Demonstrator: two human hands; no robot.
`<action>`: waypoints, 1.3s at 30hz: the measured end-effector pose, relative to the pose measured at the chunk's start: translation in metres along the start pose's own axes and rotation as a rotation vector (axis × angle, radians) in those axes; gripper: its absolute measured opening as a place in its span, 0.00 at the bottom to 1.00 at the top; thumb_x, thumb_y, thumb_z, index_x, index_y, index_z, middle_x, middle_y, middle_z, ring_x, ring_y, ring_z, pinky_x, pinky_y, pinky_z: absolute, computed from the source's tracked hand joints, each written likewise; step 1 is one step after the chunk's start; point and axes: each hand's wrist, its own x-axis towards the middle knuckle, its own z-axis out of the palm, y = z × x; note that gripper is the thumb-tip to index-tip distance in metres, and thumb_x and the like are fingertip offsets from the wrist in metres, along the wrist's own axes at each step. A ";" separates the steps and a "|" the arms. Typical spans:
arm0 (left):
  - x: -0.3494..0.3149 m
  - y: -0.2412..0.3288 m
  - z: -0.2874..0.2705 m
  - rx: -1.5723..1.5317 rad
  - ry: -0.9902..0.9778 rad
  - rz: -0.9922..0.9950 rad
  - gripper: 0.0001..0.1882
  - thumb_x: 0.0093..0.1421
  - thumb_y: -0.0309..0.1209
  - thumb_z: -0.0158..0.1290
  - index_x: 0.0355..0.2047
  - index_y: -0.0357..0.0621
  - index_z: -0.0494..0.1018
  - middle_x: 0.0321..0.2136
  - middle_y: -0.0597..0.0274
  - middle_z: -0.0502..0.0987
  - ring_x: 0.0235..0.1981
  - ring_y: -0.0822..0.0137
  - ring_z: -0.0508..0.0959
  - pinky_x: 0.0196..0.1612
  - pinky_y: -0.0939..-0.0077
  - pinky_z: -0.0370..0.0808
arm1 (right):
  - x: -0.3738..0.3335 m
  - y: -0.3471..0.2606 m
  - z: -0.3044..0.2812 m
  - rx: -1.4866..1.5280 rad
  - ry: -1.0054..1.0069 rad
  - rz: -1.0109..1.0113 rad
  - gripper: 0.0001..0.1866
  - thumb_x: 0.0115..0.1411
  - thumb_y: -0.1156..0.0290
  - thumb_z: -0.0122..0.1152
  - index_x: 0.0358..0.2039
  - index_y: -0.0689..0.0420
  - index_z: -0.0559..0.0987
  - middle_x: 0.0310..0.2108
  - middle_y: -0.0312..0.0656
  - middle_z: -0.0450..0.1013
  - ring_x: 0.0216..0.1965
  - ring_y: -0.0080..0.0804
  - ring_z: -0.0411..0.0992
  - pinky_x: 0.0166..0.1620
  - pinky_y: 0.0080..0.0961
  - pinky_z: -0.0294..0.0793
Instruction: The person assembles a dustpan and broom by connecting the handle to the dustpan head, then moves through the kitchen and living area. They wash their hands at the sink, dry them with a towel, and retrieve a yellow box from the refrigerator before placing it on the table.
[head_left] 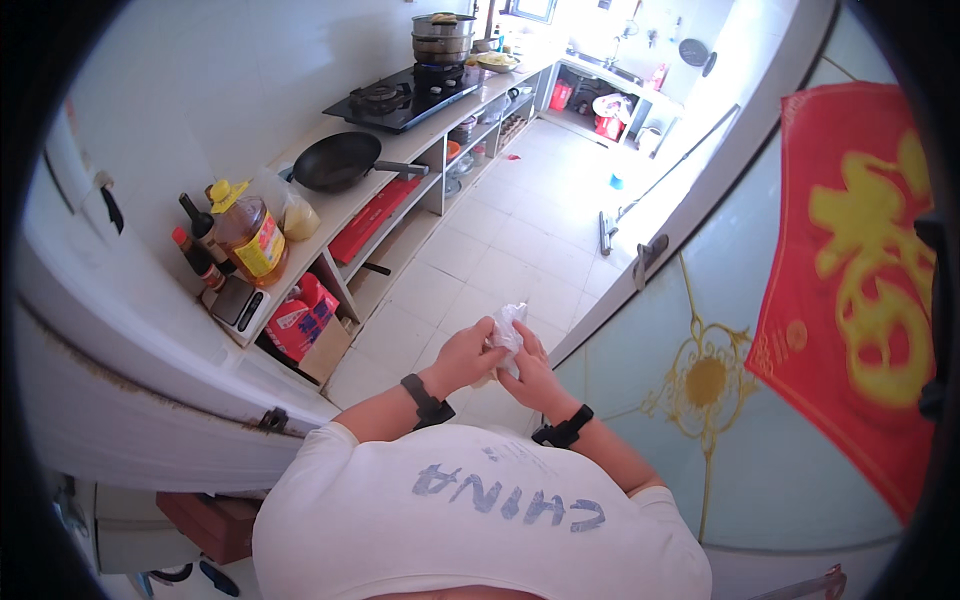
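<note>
Both my hands come together in front of my chest on a crumpled, whitish plastic bag (pixel 509 326). My left hand (pixel 464 357) grips its left side, with thumb and fingers closed on the film. On the other side my right hand (pixel 536 379) pinches the bag, its thumb close to the left fingers. The top of the bag sticks up between the two hands. What the bag contains, if anything, cannot be made out. Each wrist wears a black band.
Along the left wall, a counter carries an oil jug (pixel 252 235), dark bottles (pixel 201 230), a wok (pixel 336 162), a gas stove (pixel 405 97) and a steamer pot (pixel 442 45). A glass door (pixel 640 400) stands at right. A squeegee (pixel 606 234) rests on the tiled floor (pixel 470 250).
</note>
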 end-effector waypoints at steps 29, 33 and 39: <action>0.691 -0.189 -0.070 0.576 -0.025 0.047 0.08 0.57 0.31 0.50 0.38 0.46 0.69 0.28 0.48 0.78 0.33 0.44 0.78 0.33 0.51 0.73 | 0.580 0.402 -0.037 0.051 0.349 0.497 0.17 0.55 0.58 0.61 0.38 0.58 0.76 0.38 0.49 0.75 0.45 0.49 0.73 0.47 0.47 0.68; 0.774 -0.204 -0.078 0.563 0.050 -0.012 0.08 0.57 0.31 0.50 0.37 0.45 0.69 0.29 0.47 0.78 0.33 0.43 0.77 0.35 0.51 0.73 | 0.646 0.456 -0.064 0.279 0.391 0.234 0.23 0.52 0.59 0.65 0.44 0.60 0.73 0.42 0.52 0.74 0.47 0.52 0.71 0.49 0.44 0.68; 0.878 -0.231 -0.086 0.509 0.058 -0.025 0.09 0.56 0.31 0.52 0.36 0.45 0.68 0.29 0.48 0.78 0.33 0.43 0.77 0.33 0.51 0.72 | 0.738 0.539 -0.095 0.180 0.126 0.217 0.23 0.49 0.61 0.67 0.43 0.60 0.74 0.42 0.50 0.74 0.46 0.53 0.72 0.49 0.43 0.68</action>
